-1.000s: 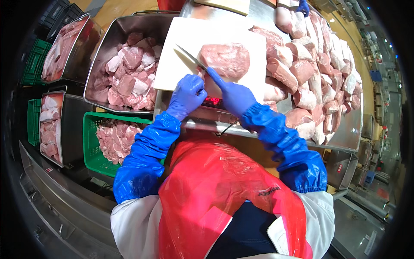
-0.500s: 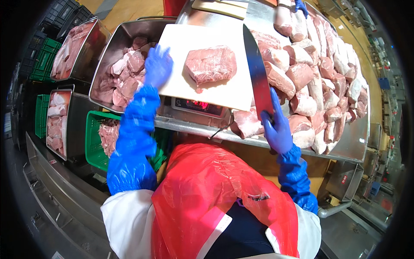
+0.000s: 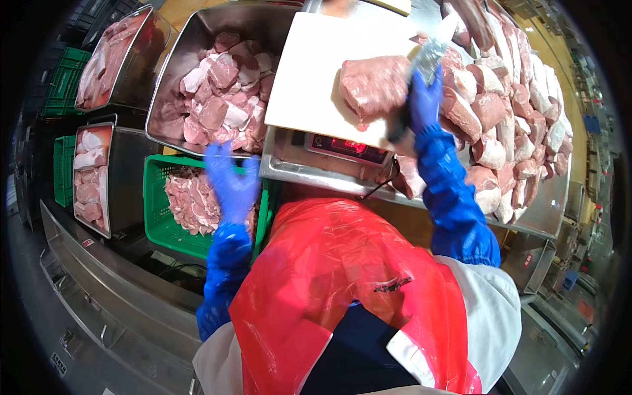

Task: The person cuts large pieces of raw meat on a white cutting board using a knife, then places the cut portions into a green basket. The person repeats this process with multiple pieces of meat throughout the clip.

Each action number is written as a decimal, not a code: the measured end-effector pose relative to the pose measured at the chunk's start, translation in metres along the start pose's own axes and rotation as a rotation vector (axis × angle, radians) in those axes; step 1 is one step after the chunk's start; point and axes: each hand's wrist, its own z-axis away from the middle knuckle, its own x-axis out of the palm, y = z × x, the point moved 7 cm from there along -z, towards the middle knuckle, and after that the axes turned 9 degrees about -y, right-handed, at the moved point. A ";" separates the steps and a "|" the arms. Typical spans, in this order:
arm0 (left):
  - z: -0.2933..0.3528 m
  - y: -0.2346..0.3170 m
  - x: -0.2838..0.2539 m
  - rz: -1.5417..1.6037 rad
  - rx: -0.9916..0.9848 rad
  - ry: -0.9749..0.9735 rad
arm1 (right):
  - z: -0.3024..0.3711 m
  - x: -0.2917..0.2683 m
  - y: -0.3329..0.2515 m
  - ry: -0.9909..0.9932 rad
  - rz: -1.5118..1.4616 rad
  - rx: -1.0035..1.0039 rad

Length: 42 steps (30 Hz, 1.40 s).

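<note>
A large slab of raw meat (image 3: 370,89) lies on the white cutting board (image 3: 299,85). At the board's right edge, my right hand (image 3: 424,99) is closed on a knife (image 3: 431,58); motion blurs the blade, which points away from me beside the meat. My left hand (image 3: 230,181) is empty with its fingers spread, over the green basket (image 3: 161,230) of meat trimmings and near the front rim of the steel tub (image 3: 163,108). Several meat chunks (image 3: 224,99) fill that tub. Both hands wear blue gloves.
A scale with a red display (image 3: 347,150) shows under the board's near edge. Many meat cuts (image 3: 490,108) cover the steel table (image 3: 550,197) on the right. Two more steel tubs of meat (image 3: 118,59) stand at the far left.
My left hand has left the board's left edge and come nearer, over the green basket. My right hand has moved farther forward with the knife, whose blade now sits closer to the meat.
</note>
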 end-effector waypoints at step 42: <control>-0.148 0.362 0.060 0.927 0.461 -0.592 | 0.063 -0.104 -0.091 0.080 -0.718 0.088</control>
